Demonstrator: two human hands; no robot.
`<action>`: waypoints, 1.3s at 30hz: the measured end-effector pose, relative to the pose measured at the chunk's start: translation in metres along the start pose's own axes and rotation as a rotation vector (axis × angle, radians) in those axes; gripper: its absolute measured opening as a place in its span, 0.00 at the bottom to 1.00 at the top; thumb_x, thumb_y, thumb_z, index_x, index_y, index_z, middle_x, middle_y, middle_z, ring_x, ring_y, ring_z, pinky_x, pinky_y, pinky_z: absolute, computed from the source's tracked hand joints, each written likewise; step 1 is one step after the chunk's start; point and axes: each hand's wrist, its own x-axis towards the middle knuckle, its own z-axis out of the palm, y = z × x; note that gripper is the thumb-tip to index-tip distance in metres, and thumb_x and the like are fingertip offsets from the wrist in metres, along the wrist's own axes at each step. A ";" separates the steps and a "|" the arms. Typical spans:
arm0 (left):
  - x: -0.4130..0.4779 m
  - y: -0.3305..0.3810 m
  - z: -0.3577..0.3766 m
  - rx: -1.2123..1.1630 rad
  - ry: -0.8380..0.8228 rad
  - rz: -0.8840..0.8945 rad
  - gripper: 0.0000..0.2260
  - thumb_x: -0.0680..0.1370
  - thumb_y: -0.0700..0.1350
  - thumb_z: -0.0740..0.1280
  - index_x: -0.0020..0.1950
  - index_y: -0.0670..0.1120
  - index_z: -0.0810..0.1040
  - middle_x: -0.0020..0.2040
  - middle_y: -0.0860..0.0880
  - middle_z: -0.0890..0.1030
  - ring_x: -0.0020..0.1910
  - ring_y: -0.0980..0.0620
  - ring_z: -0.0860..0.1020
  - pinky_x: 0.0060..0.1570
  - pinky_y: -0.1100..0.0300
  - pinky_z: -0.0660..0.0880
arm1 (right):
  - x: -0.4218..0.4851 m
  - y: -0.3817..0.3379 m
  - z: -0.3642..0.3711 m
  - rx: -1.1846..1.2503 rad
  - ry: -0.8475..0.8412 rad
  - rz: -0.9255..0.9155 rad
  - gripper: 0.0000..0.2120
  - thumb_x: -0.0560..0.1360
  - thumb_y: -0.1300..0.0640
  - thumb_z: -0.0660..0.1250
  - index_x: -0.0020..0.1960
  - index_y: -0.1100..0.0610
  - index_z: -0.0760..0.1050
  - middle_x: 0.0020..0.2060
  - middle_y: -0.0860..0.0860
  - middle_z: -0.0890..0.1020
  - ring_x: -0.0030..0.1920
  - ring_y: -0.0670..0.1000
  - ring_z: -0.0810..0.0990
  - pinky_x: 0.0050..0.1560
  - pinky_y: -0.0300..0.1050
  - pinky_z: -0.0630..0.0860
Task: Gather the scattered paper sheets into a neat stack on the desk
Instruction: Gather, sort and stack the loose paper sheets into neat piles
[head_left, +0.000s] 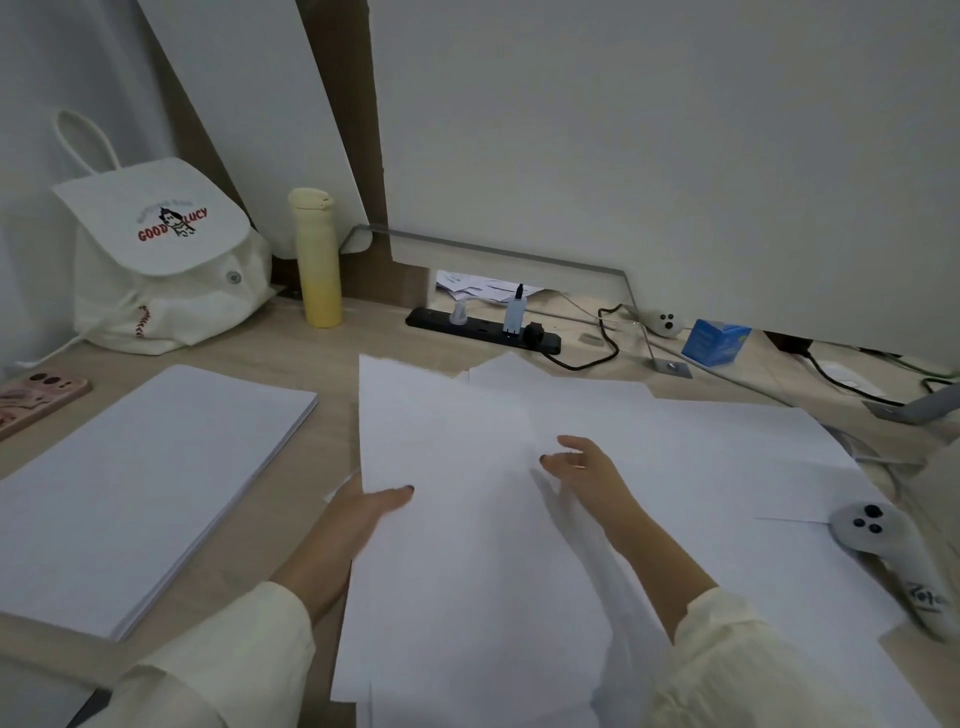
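The left hand (374, 506) is gripping the left edge of a big sheet (457, 545), with the thumb on top and the fingers hiding under it. The right hand (587, 467) is lying open, its loose fingers touching the loose sheets (727, 467) that are spreading over the middle and right of the desk (332, 353). A tidy stack (145, 483) is sitting on the left. To do this well, I think both hands should be sliding sheets together gently and lining up corners, without bending any.
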 end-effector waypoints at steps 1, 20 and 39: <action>0.000 0.006 0.000 0.012 0.009 0.041 0.09 0.75 0.38 0.69 0.53 0.46 0.78 0.45 0.48 0.85 0.40 0.50 0.83 0.40 0.57 0.80 | -0.001 -0.001 -0.007 0.006 0.000 0.001 0.29 0.75 0.52 0.67 0.72 0.57 0.62 0.64 0.54 0.71 0.63 0.53 0.71 0.54 0.39 0.66; -0.026 0.122 0.044 -0.019 -0.138 0.529 0.09 0.70 0.39 0.71 0.46 0.51 0.80 0.40 0.56 0.85 0.40 0.58 0.83 0.38 0.66 0.79 | -0.063 -0.112 -0.066 0.463 -0.241 -0.396 0.12 0.66 0.57 0.69 0.49 0.55 0.78 0.36 0.45 0.85 0.37 0.44 0.84 0.36 0.35 0.78; -0.011 0.080 0.042 0.069 -0.054 0.408 0.26 0.52 0.55 0.77 0.48 0.51 0.80 0.43 0.56 0.85 0.44 0.55 0.83 0.41 0.63 0.79 | -0.065 -0.061 -0.048 0.490 0.005 -0.292 0.20 0.66 0.51 0.71 0.57 0.54 0.78 0.49 0.49 0.85 0.49 0.49 0.84 0.47 0.43 0.78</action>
